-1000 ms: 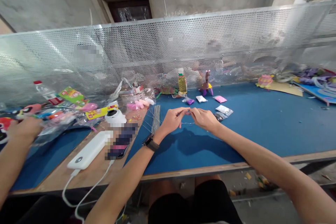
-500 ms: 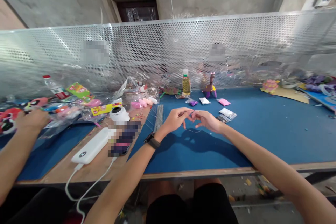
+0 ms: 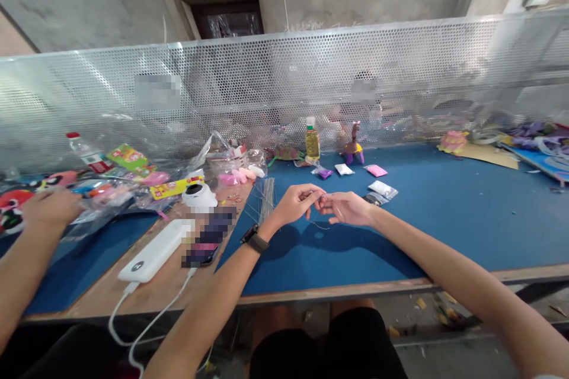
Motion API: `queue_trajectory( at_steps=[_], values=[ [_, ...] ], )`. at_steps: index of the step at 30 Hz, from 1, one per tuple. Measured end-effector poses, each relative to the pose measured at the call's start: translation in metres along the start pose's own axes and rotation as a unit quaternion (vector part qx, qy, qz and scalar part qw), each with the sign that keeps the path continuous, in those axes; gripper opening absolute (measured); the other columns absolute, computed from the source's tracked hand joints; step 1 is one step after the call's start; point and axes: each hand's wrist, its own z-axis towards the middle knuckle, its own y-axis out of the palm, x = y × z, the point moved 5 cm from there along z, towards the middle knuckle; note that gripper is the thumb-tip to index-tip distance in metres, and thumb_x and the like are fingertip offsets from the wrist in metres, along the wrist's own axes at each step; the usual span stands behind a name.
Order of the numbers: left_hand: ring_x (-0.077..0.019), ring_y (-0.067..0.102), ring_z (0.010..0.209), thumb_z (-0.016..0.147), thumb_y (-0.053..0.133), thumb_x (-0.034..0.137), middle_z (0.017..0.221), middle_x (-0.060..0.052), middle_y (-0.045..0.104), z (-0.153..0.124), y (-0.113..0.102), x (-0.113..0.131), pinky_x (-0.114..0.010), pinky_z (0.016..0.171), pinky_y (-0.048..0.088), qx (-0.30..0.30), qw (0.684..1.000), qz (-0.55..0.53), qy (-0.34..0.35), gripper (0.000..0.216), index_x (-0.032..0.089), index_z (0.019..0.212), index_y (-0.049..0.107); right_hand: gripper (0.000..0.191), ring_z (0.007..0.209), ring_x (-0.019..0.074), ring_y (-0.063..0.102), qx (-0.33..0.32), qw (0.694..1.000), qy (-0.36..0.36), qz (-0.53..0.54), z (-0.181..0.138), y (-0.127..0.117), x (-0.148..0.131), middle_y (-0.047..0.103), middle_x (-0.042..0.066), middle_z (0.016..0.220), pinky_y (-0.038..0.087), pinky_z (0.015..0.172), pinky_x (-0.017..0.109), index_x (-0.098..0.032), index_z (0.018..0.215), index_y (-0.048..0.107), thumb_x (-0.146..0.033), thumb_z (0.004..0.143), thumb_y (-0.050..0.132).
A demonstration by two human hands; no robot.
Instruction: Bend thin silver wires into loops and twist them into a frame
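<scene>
Pinching thin wire [image 3: 320, 228] in the left hand [image 3: 297, 201], probably for fine control, against a half-curled right hand [image 3: 352, 208], can't tell if gripping, near straight wires [image 3: 267, 201] likely laid handy

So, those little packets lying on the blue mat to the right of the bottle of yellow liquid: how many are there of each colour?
Purple packet: 1
White packets: 2
Pink packet: 1
Dark packet: 1
Total: 5
</scene>
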Motion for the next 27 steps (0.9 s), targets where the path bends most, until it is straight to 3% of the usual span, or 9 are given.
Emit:
queue_trajectory(
  at_steps=[7,11,19,27],
  values=[
    [-0.0091,0.060,0.048,0.088,0.072,0.050,0.072,-0.005,0.072,-0.003,-0.006,0.001,-0.019,0.048,0.047,-0.040,0.999,-0.003,-0.003,0.039,0.011,0.093,0.074,0.023,0.087,0.0144,0.065,-0.064,0.997,0.040,-0.014,-0.002,0.001,0.007,0.071,0.008,0.104,0.053,0.064,0.021,-0.017,0.098,0.071,-0.033,0.083,0.081],
    [-0.0093,0.061,0.048,0.085,0.076,0.049,0.071,-0.003,0.071,-0.002,-0.008,-0.002,-0.019,0.048,0.046,-0.058,0.998,-0.001,-0.018,0.037,0.012,0.086,0.070,0.028,0.092,0.0147,0.068,-0.055,0.997,0.036,-0.028,0.001,-0.002,0.010,0.072,0.009,0.110,0.056,0.067,0.022,-0.017,0.099,0.073,-0.031,0.079,0.086],
    [-0.0106,0.063,0.044,0.088,0.070,0.053,0.079,-0.006,0.075,-0.005,-0.007,-0.004,-0.019,0.044,0.044,-0.101,0.993,0.000,-0.053,0.041,0.013,0.084,0.064,0.033,0.093,0.0151,0.069,-0.035,0.998,0.011,-0.050,0.006,-0.009,0.012,0.069,0.005,0.093,0.056,0.059,0.017,-0.016,0.094,0.075,-0.034,0.073,0.091],
    [-0.0089,0.059,0.040,0.088,0.070,0.055,0.079,-0.007,0.077,-0.007,-0.008,-0.002,-0.019,0.041,0.042,-0.122,0.990,0.015,-0.070,0.042,0.013,0.086,0.065,0.038,0.082,0.0117,0.065,-0.041,0.988,-0.024,-0.145,0.004,-0.007,0.005,0.067,0.005,0.097,0.058,0.062,0.018,-0.017,0.096,0.076,-0.044,0.072,0.090]
  ],
)
